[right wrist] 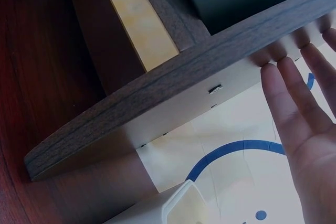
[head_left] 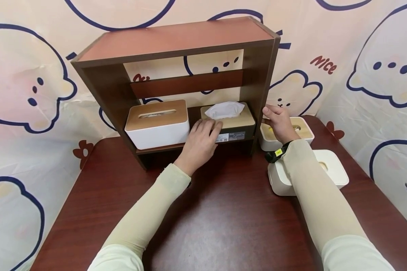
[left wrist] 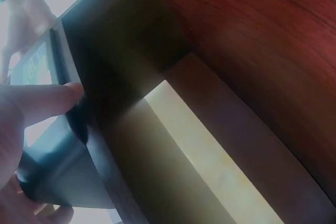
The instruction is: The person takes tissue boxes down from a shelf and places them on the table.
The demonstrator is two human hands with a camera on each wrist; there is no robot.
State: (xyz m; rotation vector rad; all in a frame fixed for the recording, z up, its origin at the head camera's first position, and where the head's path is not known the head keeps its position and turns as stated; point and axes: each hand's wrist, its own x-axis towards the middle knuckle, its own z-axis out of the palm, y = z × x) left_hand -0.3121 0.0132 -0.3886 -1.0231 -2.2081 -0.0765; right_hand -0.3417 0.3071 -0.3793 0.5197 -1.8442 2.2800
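holding the left end of the dark tissue box (head_left: 239, 121) is the left hand (head_left: 199, 145), with its thumb against the front face and its fingers around the end. the dark tissue box sits on the lower board of the brown shelf (head_left: 179, 39), at the right, next to the side panel; white tissue (head_left: 225, 110) protrudes from its pale lid. the right hand (head_left: 280, 124) is released: its fingers extend, with fingertips touching the outer face of that panel. a brown-lidded box (head_left: 157, 128) occupies the left part of the same board, apart from the dark tissue box. the shelf stands on the dark red counter (head_left: 217, 214). beside it, at the right, are a wood-lidded box (head_left: 305, 131) and, nearer the person, a cream box (head_left: 334, 169).
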